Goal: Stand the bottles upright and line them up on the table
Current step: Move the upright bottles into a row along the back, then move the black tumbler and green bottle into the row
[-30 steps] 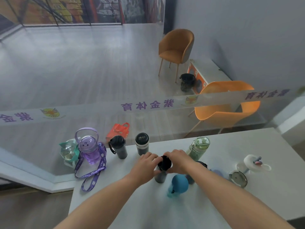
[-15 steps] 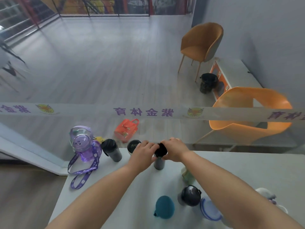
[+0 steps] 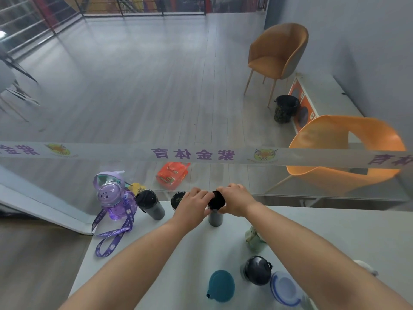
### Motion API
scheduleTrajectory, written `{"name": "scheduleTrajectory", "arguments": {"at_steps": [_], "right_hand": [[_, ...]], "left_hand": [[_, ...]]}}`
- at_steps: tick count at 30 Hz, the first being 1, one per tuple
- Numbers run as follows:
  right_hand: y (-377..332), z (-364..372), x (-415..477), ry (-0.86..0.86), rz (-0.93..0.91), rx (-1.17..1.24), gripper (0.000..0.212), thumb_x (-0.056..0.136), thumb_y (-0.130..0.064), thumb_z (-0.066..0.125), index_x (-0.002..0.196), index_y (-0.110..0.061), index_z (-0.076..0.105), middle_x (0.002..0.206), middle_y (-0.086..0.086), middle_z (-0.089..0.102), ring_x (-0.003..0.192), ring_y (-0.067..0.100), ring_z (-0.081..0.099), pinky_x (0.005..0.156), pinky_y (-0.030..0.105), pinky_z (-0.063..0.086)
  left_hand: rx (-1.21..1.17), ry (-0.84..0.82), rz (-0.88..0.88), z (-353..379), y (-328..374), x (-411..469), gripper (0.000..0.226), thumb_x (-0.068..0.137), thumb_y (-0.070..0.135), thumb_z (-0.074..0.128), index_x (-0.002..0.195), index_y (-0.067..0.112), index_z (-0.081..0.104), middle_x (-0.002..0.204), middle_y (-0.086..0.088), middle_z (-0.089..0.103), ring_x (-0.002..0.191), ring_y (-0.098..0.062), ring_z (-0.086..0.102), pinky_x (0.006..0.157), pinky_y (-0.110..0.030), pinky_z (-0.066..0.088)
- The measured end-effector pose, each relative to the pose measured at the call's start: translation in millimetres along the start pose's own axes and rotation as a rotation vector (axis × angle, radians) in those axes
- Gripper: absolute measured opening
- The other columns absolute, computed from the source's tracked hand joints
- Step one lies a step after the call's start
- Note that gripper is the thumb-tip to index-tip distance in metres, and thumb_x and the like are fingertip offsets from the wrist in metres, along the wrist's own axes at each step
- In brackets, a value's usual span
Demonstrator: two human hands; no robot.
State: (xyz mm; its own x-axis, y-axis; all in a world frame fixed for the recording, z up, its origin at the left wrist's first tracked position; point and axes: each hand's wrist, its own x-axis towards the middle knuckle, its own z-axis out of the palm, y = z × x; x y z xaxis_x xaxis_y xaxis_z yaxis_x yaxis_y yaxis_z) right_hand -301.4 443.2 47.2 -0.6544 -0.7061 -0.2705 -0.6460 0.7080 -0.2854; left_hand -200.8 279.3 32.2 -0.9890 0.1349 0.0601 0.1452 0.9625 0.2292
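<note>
1 white table carries the bottles, set against a glass wall with 2 orange chairs beyond it, the near chair and the far chair.

I count 8 bottles in view. 4 stand in a row along the far edge: 1 purple bottle with a strap trailing off the table edge, 1 black-lidded dark bottle, 1 bottle with a round dark lid partly hidden behind the left hand, and 1 grey bottle with a black cap, upright, last on the right of the row. Nearer the camera are 4 more: 1 pale green bottle mostly hidden under the right forearm, 1 dark bottle, 1 teal bottle and 1 blue-rimmed clear bottle.

Both arms reach forward, bare. The left hand and right hand meet at the grey bottle's cap, fingers curled around it from either side, holding it.
</note>
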Motion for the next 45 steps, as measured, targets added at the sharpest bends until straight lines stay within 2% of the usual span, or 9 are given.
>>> {"name": "scheduleTrajectory", "arguments": {"at_steps": [5, 13, 22, 25, 29, 33, 37, 42, 45], "right_hand": [[0, 2, -1, 0.012, 0.013, 0.005, 0.049, 0.079, -0.045, 0.076, 0.118, -0.025, 0.055, 0.110, 0.002, 0.066, 0.106, 0.025, 0.054, 0.095, 0.039, 0.039], [3, 2, 1, 0.012, 0.028, 0.033, 0.048, 0.079, -0.046, 0.076, 0.118, -0.026, 0.056, 0.109, 0.001, 0.067, 0.106, 0.024, 0.053, 0.095, 0.039, 0.039], [4, -1, 1, -0.022, 0.038, 0.052, 0.051, 0.079, -0.047, 0.074, 0.122, -0.028, 0.054, 0.112, -0.001, 0.067, 0.108, 0.024, 0.053, 0.096, 0.039, 0.038], [4, -1, -3, -0.055, 0.055, 0.058, 0.059, 0.079, -0.050, 0.073, 0.130, -0.028, 0.051, 0.119, 0.000, 0.067, 0.113, 0.027, 0.054, 0.098, 0.041, 0.037], [8, -10, -14, -0.089, 0.128, 0.008, 0.077, 0.084, -0.056, 0.067, 0.148, -0.024, 0.038, 0.138, 0.004, 0.060, 0.127, 0.031, 0.049, 0.106, 0.045, 0.038], [19, -20, -34, -0.122, 0.212, -0.039, 0.072, 0.089, -0.058, 0.061, 0.150, -0.027, 0.039, 0.147, 0.001, 0.054, 0.135, 0.028, 0.045, 0.111, 0.045, 0.036], [24, -25, -64, -0.163, 0.323, -0.054, 0.074, 0.087, -0.060, 0.063, 0.150, -0.031, 0.038, 0.146, 0.004, 0.053, 0.134, 0.031, 0.047, 0.109, 0.045, 0.041], [30, -22, -106, -0.137, 0.407, -0.063, 0.077, 0.083, -0.064, 0.064, 0.149, -0.035, 0.035, 0.147, 0.001, 0.052, 0.134, 0.030, 0.047, 0.107, 0.045, 0.039], [37, -14, -128, -0.161, 0.437, -0.074, 0.086, 0.081, -0.061, 0.067, 0.153, -0.035, 0.028, 0.152, 0.002, 0.045, 0.138, 0.031, 0.041, 0.110, 0.047, 0.035]], "left_hand": [[-0.001, 0.030, 0.002, 2, -2, -1, 0.037, 0.083, 0.026, 0.074, 0.116, 0.015, 0.061, 0.111, 0.001, 0.067, 0.099, -0.030, 0.055, 0.082, -0.044, 0.048], [0.003, 0.043, 0.001, 3, -3, 3, 0.038, 0.083, 0.025, 0.075, 0.116, 0.015, 0.061, 0.112, 0.000, 0.067, 0.099, -0.030, 0.055, 0.081, -0.042, 0.048], [-0.018, 0.027, -0.008, 2, -3, 5, 0.038, 0.085, 0.026, 0.072, 0.120, 0.016, 0.059, 0.118, -0.001, 0.064, 0.104, -0.029, 0.054, 0.087, -0.041, 0.047], [-0.020, 0.018, -0.013, 0, -2, 1, 0.043, 0.084, 0.027, 0.073, 0.122, 0.017, 0.057, 0.124, -0.001, 0.060, 0.109, -0.028, 0.052, 0.089, -0.041, 0.047], [-0.025, 0.063, 0.014, -6, 2, -6, 0.040, 0.084, 0.025, 0.073, 0.120, 0.016, 0.058, 0.126, -0.003, 0.058, 0.110, -0.029, 0.052, 0.089, -0.042, 0.048], [-0.029, 0.066, 0.131, -5, 12, -15, 0.029, 0.086, 0.021, 0.068, 0.113, 0.013, 0.062, 0.116, -0.004, 0.063, 0.102, -0.029, 0.056, 0.086, -0.044, 0.050], [-0.037, 0.072, 0.250, 1, 30, -27, 0.021, 0.087, 0.021, 0.066, 0.106, 0.013, 0.062, 0.106, -0.003, 0.063, 0.095, -0.027, 0.056, 0.079, -0.043, 0.052], [-0.019, 0.038, 0.299, 8, 50, -34, 0.023, 0.095, 0.029, 0.057, 0.113, 0.017, 0.060, 0.114, 0.000, 0.062, 0.101, -0.022, 0.050, 0.086, -0.038, 0.049], [0.020, 0.006, 0.263, 10, 63, -33, 0.029, 0.095, 0.033, 0.057, 0.121, 0.020, 0.057, 0.122, 0.001, 0.059, 0.109, -0.023, 0.049, 0.092, -0.037, 0.047]]}}
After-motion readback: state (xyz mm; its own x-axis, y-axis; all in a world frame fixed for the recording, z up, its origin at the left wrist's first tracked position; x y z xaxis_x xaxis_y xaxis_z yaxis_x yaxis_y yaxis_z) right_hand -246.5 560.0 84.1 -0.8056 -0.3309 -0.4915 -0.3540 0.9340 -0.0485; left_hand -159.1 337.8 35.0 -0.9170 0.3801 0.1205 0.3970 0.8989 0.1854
